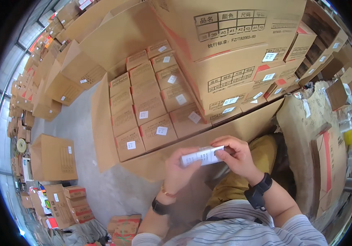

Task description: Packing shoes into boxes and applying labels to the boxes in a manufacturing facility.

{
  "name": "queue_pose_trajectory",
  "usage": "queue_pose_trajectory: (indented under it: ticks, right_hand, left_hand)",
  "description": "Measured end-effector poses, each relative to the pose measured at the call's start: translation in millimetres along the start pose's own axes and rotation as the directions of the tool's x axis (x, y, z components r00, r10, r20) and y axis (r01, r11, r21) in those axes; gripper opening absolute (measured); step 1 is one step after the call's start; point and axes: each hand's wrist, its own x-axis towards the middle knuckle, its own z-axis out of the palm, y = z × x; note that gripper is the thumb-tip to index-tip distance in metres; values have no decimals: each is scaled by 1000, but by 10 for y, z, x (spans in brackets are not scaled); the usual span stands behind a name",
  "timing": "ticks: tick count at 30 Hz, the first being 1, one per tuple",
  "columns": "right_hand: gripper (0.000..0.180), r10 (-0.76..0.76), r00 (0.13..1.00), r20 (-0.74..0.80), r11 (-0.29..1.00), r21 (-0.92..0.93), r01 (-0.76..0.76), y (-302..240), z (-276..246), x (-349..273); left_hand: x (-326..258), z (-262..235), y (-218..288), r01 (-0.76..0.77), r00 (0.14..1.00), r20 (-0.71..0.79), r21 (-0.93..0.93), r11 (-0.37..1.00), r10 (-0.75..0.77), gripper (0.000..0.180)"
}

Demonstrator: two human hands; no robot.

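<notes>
Between my two hands is a small bundle of white printed labels [196,156], held up in front of my lap. It may be a roll or a folded strip; I cannot tell which. My left hand [178,169] is wrapped round its left end. At the right end, my right hand [237,156] pinches a label between thumb and fingers. Just beyond my hands stands a large open carton [102,123], packed with rows of brown boxes [147,84]. Many of these boxes bear a small white label [162,130] on top.
Tall stacked boxes [229,57] rise at the far right of the carton. Empty cartons [53,158] stand on the grey floor [87,180] to the left. A cloth-like covered surface [301,135] with flattened cardboard [327,164] is on my right.
</notes>
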Motion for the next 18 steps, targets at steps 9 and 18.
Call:
queue_pose_trajectory:
  ticks: [9, 18]
  right_hand:
    - [21, -512, 853, 101, 741, -451, 498, -266, 70, 74]
    - [37, -572, 820, 12, 723, -465, 511, -159, 302, 119]
  left_hand:
    - [17, -111, -207, 110, 982, -164, 102, 989, -92, 29]
    - [23, -297, -318, 155, 987, -64, 118, 981, -148, 32]
